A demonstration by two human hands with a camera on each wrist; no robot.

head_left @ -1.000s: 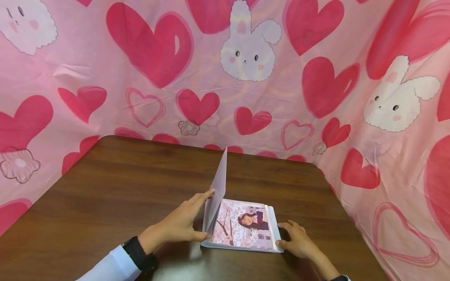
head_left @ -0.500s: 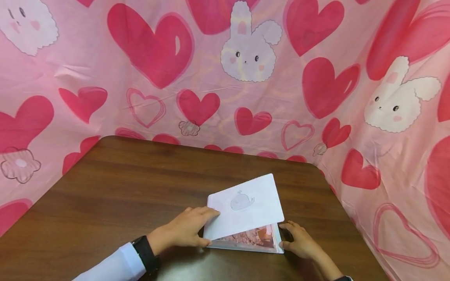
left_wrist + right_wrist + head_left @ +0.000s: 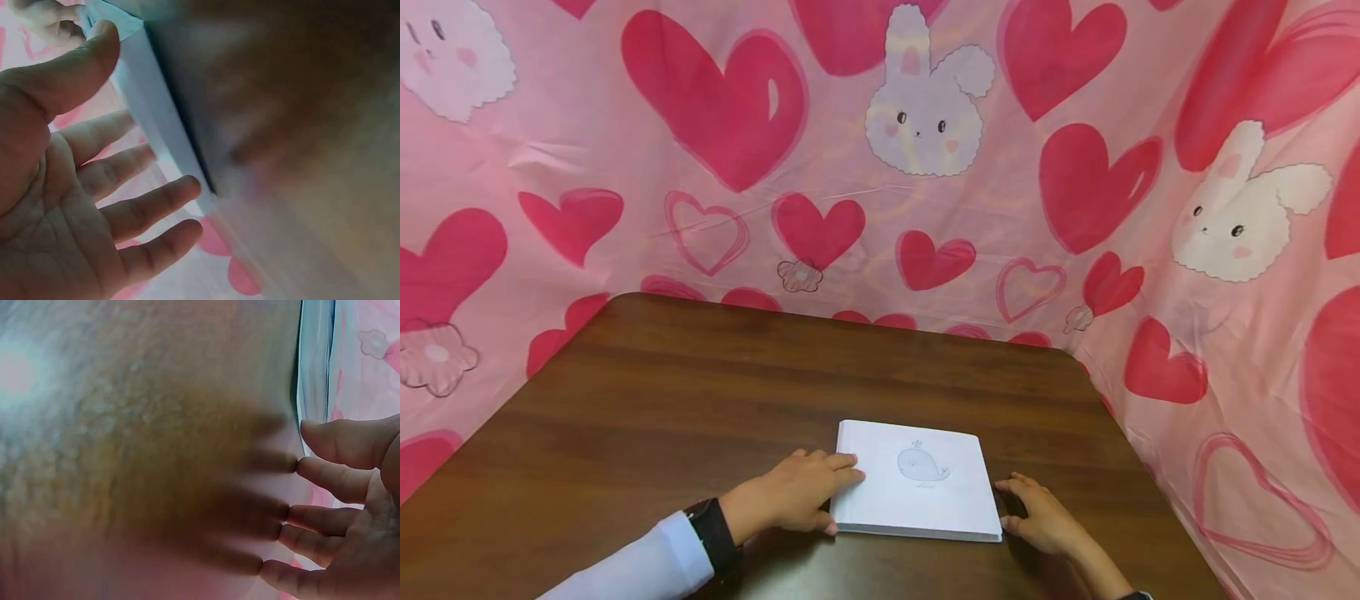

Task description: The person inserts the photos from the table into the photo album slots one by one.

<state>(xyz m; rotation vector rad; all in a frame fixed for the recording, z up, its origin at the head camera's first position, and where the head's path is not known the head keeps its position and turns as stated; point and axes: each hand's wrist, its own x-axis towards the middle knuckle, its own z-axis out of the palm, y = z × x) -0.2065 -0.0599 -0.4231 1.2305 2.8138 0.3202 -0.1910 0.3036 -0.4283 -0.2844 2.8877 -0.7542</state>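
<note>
A photo album (image 3: 880,492) with a white cover lies closed on the brown table, a small whale drawing (image 3: 922,465) on its front. At its left edge is my left hand (image 3: 793,490), fingers reaching onto the cover and thumb by the near left corner. In the left wrist view these fingers look extended along the album's side (image 3: 150,94). My right hand (image 3: 1041,517) rests on the table at the right edge, thumb and forefinger close to the album. The right wrist view shows its fingertips on the tabletop, beside the album's edge (image 3: 315,362). The inside pages are hidden.
The wooden table (image 3: 715,375) stretches away behind and to the left of the album. A pink cloth (image 3: 835,150) printed with hearts and rabbits hangs around its far and side edges. A dark watch band (image 3: 711,533) circles the left wrist.
The album's cover, raised upright on the left a second ago, has swung down to the right and hides the cherry-blossom picture. My left hand has lowered with it; the right hand has barely moved.
</note>
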